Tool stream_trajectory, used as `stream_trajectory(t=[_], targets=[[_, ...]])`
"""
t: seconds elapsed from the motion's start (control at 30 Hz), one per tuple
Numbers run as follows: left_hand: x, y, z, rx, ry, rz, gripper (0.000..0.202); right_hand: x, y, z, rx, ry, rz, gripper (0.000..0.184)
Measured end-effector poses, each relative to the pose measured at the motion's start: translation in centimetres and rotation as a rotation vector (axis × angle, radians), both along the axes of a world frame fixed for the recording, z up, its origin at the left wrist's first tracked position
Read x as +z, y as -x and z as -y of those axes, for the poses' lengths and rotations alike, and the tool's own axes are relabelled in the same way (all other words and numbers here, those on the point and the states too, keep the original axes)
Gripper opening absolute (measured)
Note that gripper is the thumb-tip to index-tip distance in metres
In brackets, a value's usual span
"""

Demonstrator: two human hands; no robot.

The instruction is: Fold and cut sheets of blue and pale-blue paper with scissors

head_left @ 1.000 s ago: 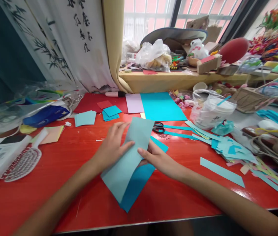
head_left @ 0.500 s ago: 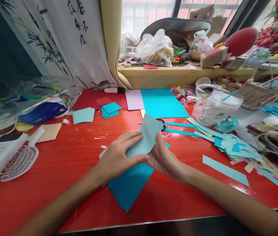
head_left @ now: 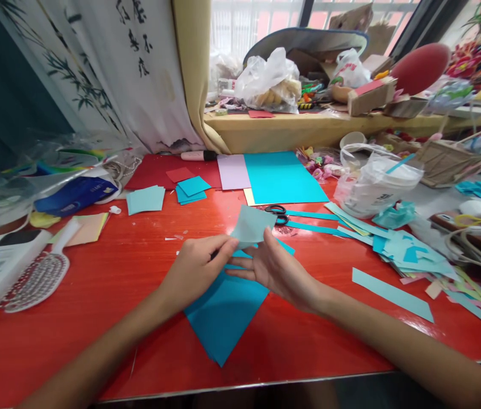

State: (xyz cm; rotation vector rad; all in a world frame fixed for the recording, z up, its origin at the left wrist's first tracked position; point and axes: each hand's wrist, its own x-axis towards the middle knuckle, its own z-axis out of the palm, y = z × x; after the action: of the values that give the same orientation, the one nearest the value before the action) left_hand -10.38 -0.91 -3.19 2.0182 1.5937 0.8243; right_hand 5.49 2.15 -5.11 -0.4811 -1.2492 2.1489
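A pale blue-green sheet of paper [head_left: 252,222] is held up over the middle of the red table, slightly curved. My left hand [head_left: 200,264] is closed, thumb and fingers pinching its lower left corner. My right hand [head_left: 285,275] has its thumb against the sheet's right edge; its lower fingers stretch out to the left beneath it. Under both hands, darker blue paper [head_left: 227,318] lies on the table with one corner toward me. Just beyond the held sheet are black-handled scissors [head_left: 280,215], their blades not clearly visible.
Small stacks of pale paper [head_left: 145,200] and blue paper [head_left: 192,189] lie at the back left. Paper scraps [head_left: 410,253] and a loose strip [head_left: 393,295] are at right. A hairbrush [head_left: 40,278] sits at left. Large blue paper [head_left: 285,177] lies at the back.
My left hand has gone from spread fingers on the sheet to a pinch at its corner. The sheet has tilted and shows shorter, uncovering the scissors' handles. My right hand's fingers now extend leftward.
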Motion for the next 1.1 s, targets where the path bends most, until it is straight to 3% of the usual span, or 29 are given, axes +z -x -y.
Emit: stream_trajectory(t=[0.07, 0.2, 0.23, 0.33, 0.4, 0.6, 0.77, 1.1], targets=[[0.0, 0.1, 0.2, 0.064, -0.076, -0.091, 0.033, 0.2, -0.2, -0.5, -0.055, -0.05, 0.083, 0.056], [0.2, 0.7, 0.6, 0.162, -0.264, -0.155, 0.034, 0.6, -1.1, -1.9, -0.153, -0.254, 0.265, 0.073], [0.2, 1.0, 0.7, 0.179, -0.303, -0.166, 0.035, 0.6, -1.4, -2.3, -0.176, -0.308, 0.3, 0.067], [0.4, 1.8, 0.6, 0.188, -0.377, -0.196, 0.033, 0.4, -2.0, -3.4, -0.298, -0.435, 0.38, 0.022], [0.5, 2.1, 0.2, 0.182, -0.343, -0.19, 0.029, 0.1, -2.3, -4.0, -0.389, -0.452, 0.383, 0.025], [0.7, 2.9, -2.0, 0.113, -0.019, -0.072, 0.023, -1.0, -3.1, -5.8, -0.572, -0.37, 0.296, 0.033], [0.6, 4.3, -3.0, 0.223, 0.086, 0.101, 0.032, -1.2, -3.9, -7.0, -0.642, -0.361, 0.262, 0.035], [0.3, 5.3, -3.6, 0.254, 0.168, 0.389, 0.041, -0.9, -4.2, -7.4, -0.73, -0.318, 0.279, 0.043]])
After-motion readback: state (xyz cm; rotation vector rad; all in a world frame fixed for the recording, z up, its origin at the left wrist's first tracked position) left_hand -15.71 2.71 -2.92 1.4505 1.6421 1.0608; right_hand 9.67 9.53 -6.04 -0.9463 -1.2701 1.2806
